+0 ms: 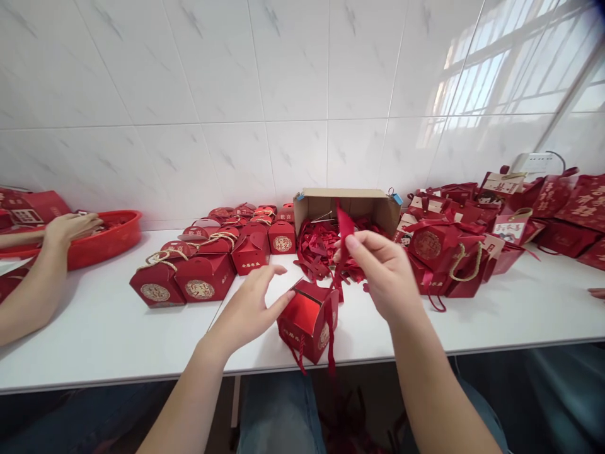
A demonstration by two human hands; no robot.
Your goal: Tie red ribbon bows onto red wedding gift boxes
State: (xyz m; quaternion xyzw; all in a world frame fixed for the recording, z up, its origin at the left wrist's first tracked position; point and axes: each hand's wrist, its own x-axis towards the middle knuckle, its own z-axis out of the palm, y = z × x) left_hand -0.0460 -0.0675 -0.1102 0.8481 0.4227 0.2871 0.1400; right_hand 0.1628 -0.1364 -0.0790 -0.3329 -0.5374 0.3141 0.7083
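Observation:
A small red gift box with a gold round emblem stands near the table's front edge, a twisted red cord hanging down its front. My left hand is at its upper left, thumb and fingers apart, the thumb tip at the box's top edge. Raised behind and to the right of the box, my right hand pinches a red ribbon between thumb and fingers. The ribbon's lower length trails down along the box's right side. Whether it is fastened to the box I cannot tell.
A cardboard box on its side spills red ribbons behind my hands. Finished-looking red boxes stand left; red gift bags crowd the right. At far left, another person's hand reaches into a red basin.

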